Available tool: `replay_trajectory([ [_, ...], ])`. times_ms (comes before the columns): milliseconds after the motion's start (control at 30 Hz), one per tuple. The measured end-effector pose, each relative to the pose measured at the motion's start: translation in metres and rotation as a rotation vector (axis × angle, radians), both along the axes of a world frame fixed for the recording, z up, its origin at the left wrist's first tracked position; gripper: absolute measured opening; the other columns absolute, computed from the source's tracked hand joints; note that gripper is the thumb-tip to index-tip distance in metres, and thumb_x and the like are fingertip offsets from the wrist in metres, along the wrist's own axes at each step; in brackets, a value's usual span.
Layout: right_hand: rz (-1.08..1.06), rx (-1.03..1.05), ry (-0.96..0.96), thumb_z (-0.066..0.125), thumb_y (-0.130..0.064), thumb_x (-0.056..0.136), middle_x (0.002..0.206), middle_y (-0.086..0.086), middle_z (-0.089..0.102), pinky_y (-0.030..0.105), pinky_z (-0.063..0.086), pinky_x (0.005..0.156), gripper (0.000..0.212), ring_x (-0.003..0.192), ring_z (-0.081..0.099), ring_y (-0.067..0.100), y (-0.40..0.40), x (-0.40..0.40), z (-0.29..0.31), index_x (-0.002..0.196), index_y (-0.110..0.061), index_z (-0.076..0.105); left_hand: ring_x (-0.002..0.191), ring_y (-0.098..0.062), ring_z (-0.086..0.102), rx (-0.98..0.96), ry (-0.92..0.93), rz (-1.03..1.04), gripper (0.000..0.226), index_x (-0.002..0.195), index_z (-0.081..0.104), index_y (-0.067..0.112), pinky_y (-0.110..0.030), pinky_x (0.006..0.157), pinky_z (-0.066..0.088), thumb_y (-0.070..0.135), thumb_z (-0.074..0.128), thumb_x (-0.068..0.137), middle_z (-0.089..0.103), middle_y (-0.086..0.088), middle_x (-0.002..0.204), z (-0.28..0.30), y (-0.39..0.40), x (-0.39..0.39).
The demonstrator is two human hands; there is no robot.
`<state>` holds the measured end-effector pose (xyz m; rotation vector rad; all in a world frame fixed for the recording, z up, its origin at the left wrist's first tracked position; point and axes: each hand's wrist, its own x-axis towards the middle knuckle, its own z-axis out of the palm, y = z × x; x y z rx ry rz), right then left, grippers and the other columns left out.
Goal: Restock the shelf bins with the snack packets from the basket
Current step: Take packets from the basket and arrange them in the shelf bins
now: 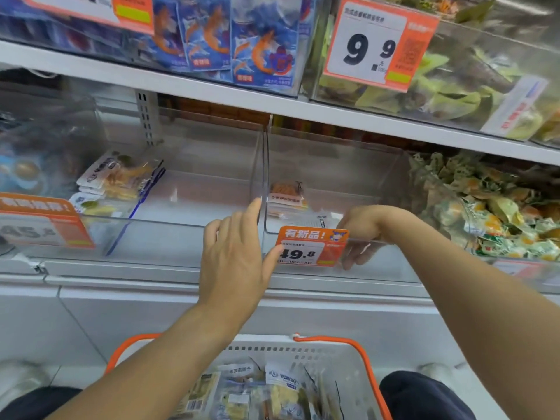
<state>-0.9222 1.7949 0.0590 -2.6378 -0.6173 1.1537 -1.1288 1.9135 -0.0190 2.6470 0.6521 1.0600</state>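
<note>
Head view, taking the clear middle bin [333, 177] as my landmark. I note the right hand [362, 234] at its front lip, fingers curled over the clear edge and gripping it just right of the orange price tag [312, 247] reading 49.8. The left hand [235, 253] sits at the bin's left front corner, fingers straight and relaxed, fingertips up against the clear divider and the thumb touching the tag's left edge; it holds nothing. The two hands are apart, with the tag between them. Inside the bin I see only a few orange-and-white packets [286, 198] lying flat near its left wall. Below the bin, between the forearms, stands the white basket [303, 350] with orange handles, holding the snack packets [272, 392] in a loose pile. Left of the bin, a neighbouring bin [181, 189] holds a small stack of pale packets [118, 177]. Right of it, a bin [500, 219] is heaped with green-and-yellow wrapped snacks.
</note>
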Motion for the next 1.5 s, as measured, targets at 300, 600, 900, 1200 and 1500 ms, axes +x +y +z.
replay_trajectory([
  [300,0.287,-0.081,-0.133,0.059,-0.006,0.095,0.108,0.014,0.073,0.023,0.057,0.059,0.027,0.071,0.066,0.013,0.031,0.01,-0.026,0.121,-0.007,0.067,0.095,-0.027,0.059,0.033,-0.02,0.012,0.074,0.14,0.042,0.004,-0.042,0.097,0.036,0.048,0.059,0.083,0.061,-0.008,0.103,-0.001,-0.001,0.002],
  [600,0.139,0.404,-0.716,0.072,-0.035,0.088,0.078,-0.007,0.068,0.018,0.044,0.062,0.016,0.071,0.064,0.005,-0.024,-0.008,0.011,0.091,-0.02,0.068,0.107,-0.027,0.055,0.012,-0.03,-0.073,0.074,0.144,0.037,0.006,-0.037,0.102,0.028,0.043,0.066,0.086,0.058,-0.008,0.116,-0.003,0.005,0.0],
  [900,-0.292,0.98,-0.606,0.066,-0.012,0.088,0.072,-0.009,0.061,0.02,0.045,0.06,0.013,0.06,0.056,0.004,-0.094,-0.136,-0.085,0.092,-0.022,0.059,0.083,-0.023,0.056,-0.203,0.02,-0.3,0.01,0.101,0.054,0.015,-0.036,0.071,0.045,0.014,0.055,0.09,0.061,0.0,0.093,-0.023,-0.032,-0.038],
  [1200,0.288,-0.007,0.005,0.072,-0.033,0.089,0.128,0.011,0.058,0.037,0.05,0.09,0.066,0.112,0.058,0.028,-0.101,-0.203,-0.242,0.143,-0.012,0.041,0.145,-0.035,0.027,-0.435,1.136,-0.14,0.076,0.155,0.017,0.018,-0.045,0.11,0.036,0.028,0.062,0.094,0.014,-0.008,0.162,-0.177,-0.055,-0.125],
  [1500,-0.54,0.372,0.325,0.076,-0.02,0.085,0.104,0.019,0.068,0.043,0.061,0.076,0.062,0.085,0.069,0.026,-0.049,-0.244,-0.271,0.134,-0.001,0.044,0.147,-0.034,0.009,-0.406,1.131,-0.192,0.077,0.155,0.016,0.021,-0.046,0.116,0.029,0.038,0.06,0.094,0.011,-0.01,0.159,-0.192,-0.066,-0.139],
])
